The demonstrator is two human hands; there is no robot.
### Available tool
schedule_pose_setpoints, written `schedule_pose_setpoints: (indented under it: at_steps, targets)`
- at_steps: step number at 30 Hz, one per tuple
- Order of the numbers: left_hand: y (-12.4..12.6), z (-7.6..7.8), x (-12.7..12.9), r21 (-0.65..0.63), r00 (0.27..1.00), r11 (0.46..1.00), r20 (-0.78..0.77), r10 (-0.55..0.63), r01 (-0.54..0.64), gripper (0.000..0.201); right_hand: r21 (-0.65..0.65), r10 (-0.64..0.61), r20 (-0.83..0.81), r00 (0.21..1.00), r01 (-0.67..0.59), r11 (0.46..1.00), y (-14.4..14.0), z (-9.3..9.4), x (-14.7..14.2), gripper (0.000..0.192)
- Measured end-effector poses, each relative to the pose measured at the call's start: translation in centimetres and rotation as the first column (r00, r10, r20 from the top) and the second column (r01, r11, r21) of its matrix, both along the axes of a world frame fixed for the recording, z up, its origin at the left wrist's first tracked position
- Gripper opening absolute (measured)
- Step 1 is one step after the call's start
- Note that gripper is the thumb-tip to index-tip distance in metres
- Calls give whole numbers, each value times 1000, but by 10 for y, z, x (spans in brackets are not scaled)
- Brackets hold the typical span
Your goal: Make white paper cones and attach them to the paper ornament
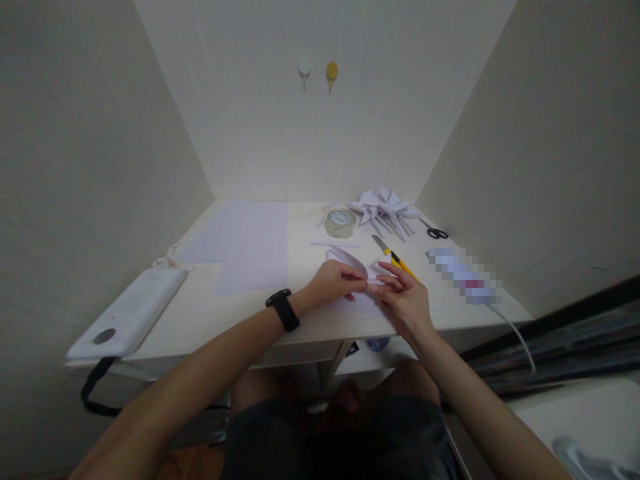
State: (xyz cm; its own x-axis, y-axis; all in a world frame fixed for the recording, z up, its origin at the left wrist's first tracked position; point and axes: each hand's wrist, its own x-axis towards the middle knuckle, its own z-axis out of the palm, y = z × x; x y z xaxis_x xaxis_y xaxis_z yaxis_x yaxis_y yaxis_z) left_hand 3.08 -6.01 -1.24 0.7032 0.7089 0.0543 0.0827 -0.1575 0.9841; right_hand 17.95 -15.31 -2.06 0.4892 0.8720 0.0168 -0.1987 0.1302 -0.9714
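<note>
At the table's front edge, a white sheet of paper (367, 305) is bent and partly raised between my hands. My left hand (336, 280), with a black watch on its wrist, pinches the paper with thumb and fingertips. Opposite it, my right hand (407, 303) grips the same paper with thumb and index finger, its other fingers curled loosely. The fingertips of both hands nearly meet and cover part of the paper. Just beyond my right hand lies a yellow utility knife (401, 264) with its blade out. A thin paper strip (335, 244) lies behind the paper.
A clear tape roll (340, 225) and a pile of folded white paper shapes (384, 208) lie at the back. Black-handled scissors (437, 233) and a pixelated object with a cable (517, 333) are right. Flat paper (255, 247) and a white device (130, 313) lie left.
</note>
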Motion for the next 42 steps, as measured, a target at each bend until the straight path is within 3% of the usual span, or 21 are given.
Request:
schedule_pose_setpoints:
  at_steps: [8,17,21,24,26,28,32,36,39,42]
  targets:
    - [-6,7,-1,-3,1000,1000,18,-9,9,21,16,-8,14,1000,8,1000,0,0,1,59]
    - [-10,8,-2,246,996,969,-90,9,14,15,24,23,74,997,-25,999,1,-7,5,56]
    - [-8,8,-2,285,993,959,-108,38,-6,13,41,-22,314,949,10,999,-2,-6,12,56]
    - [-5,8,-3,339,993,941,-111,51,-11,13,95,-78,636,768,22,995,-5,4,23,47]
    - [-5,8,-3,423,991,906,-118,64,-8,12,91,-22,816,578,-90,992,-6,16,30,41]
    - [-6,9,-4,512,987,859,-139,79,3,11,-5,101,921,377,-247,969,-3,31,35,46]
    - [-9,10,-7,634,973,770,-213,94,64,14,-249,295,954,47,-422,872,9,61,38,53]
    - [-8,7,-7,684,974,723,-215,78,93,16,-412,333,908,-254,-400,819,26,84,32,35]
    - [-6,6,-6,665,972,743,-219,89,82,16,-485,332,851,-408,-368,793,38,93,25,25]
    - [-6,7,-6,641,976,763,-208,69,83,15,-525,332,804,-493,-327,786,47,96,19,18]
